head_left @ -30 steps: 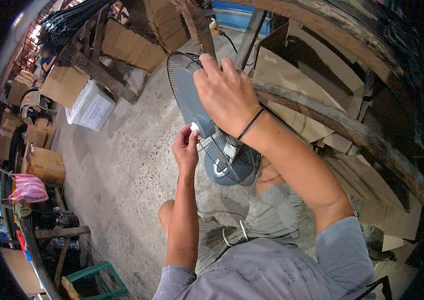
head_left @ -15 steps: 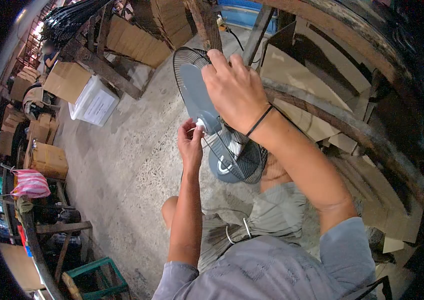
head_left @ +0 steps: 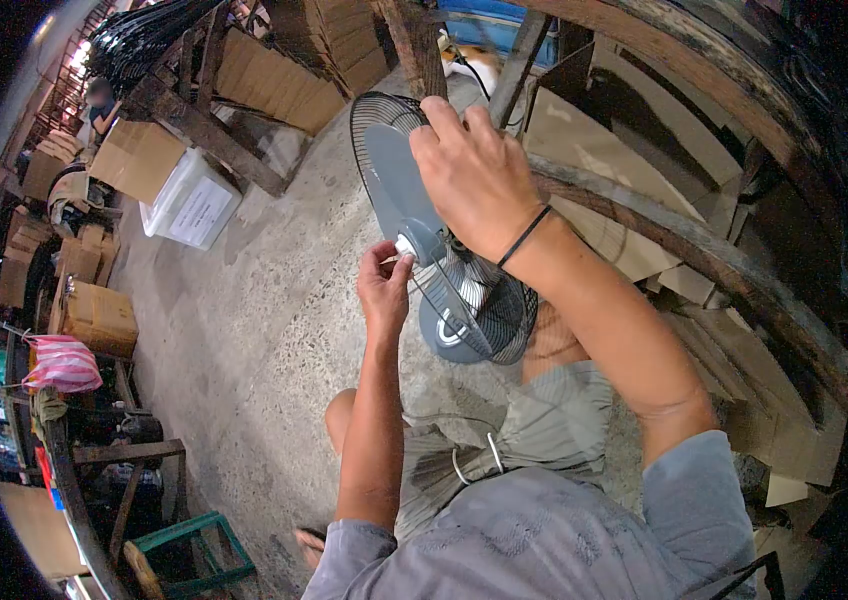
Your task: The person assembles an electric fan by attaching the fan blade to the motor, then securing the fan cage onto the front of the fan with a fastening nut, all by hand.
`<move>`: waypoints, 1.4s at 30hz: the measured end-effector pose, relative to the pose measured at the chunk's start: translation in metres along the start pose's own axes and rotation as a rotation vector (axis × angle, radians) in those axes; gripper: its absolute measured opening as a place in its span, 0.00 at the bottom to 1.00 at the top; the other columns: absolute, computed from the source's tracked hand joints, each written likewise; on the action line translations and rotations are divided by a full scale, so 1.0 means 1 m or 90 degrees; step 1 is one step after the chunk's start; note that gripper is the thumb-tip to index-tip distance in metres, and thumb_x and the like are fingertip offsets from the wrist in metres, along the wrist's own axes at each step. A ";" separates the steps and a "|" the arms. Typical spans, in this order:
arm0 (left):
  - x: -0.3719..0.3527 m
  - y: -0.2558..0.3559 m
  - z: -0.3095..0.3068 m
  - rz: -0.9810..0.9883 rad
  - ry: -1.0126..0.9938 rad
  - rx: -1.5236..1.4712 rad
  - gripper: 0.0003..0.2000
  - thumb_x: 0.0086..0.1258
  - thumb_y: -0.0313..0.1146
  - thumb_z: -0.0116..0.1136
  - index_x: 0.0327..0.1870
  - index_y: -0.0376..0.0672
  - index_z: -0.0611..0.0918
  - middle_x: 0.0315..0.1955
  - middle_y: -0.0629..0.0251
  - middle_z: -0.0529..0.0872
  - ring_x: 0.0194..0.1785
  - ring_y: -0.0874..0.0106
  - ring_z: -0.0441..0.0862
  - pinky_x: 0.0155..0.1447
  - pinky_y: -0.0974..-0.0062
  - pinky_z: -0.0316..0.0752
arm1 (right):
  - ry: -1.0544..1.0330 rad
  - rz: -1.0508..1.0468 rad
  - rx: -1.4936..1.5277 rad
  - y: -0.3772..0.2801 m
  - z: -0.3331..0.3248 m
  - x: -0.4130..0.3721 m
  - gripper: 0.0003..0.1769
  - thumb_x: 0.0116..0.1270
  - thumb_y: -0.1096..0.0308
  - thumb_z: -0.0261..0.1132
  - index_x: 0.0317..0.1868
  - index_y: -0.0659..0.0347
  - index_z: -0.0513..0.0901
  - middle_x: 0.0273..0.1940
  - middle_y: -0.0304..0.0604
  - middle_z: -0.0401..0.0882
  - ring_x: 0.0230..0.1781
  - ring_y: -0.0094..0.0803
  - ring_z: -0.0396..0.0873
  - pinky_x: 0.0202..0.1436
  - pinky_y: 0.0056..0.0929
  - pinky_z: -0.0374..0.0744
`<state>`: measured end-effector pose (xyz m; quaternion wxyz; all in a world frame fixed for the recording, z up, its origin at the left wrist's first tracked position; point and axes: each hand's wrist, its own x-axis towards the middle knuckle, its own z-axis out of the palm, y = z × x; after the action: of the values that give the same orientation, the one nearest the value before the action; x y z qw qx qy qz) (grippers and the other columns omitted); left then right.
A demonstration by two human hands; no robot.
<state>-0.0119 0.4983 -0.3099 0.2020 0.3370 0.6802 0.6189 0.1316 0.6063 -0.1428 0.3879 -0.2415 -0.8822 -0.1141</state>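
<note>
Pinching the white hub piece (head_left: 404, 246) between thumb and fingers, the left hand (head_left: 384, 288) appears to be working at the centre of the grey blade (head_left: 392, 180); the right hand (head_left: 479, 185) curls over the wire guard (head_left: 368, 118), fingertips hidden, hold uncertain. Grey and round, the fan base (head_left: 444, 346) shows near the right knee (head_left: 554, 335); the next move seems to call for a steady blade.

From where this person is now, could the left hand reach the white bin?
Probably not without moving: the left hand is at the fan's white knob, and a broad stretch of floor lies between there and the bin.
</note>
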 end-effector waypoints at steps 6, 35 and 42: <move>0.001 -0.001 0.002 0.026 0.017 -0.092 0.11 0.67 0.28 0.59 0.48 0.34 0.77 0.33 0.64 0.82 0.34 0.77 0.78 0.40 0.80 0.75 | 0.000 0.007 0.010 0.001 -0.001 -0.001 0.07 0.57 0.68 0.60 0.34 0.62 0.80 0.47 0.47 0.73 0.43 0.40 0.75 0.35 0.35 0.81; -0.003 -0.001 0.012 0.030 0.102 -0.041 0.14 0.65 0.32 0.60 0.47 0.32 0.79 0.37 0.59 0.84 0.35 0.72 0.81 0.41 0.75 0.77 | -0.054 -0.013 0.041 0.000 -0.014 -0.002 0.07 0.57 0.75 0.60 0.36 0.63 0.73 0.54 0.50 0.70 0.46 0.49 0.74 0.44 0.42 0.81; -0.003 0.001 0.001 -0.100 -0.013 -0.043 0.15 0.66 0.29 0.59 0.52 0.35 0.78 0.37 0.59 0.84 0.36 0.73 0.81 0.42 0.75 0.78 | -0.043 -0.019 0.035 0.001 -0.011 -0.002 0.07 0.57 0.75 0.60 0.37 0.64 0.73 0.55 0.50 0.70 0.46 0.50 0.74 0.44 0.42 0.80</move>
<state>-0.0086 0.4970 -0.3093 0.2685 0.2818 0.6814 0.6199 0.1400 0.6022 -0.1365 0.3626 -0.2214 -0.9011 -0.0873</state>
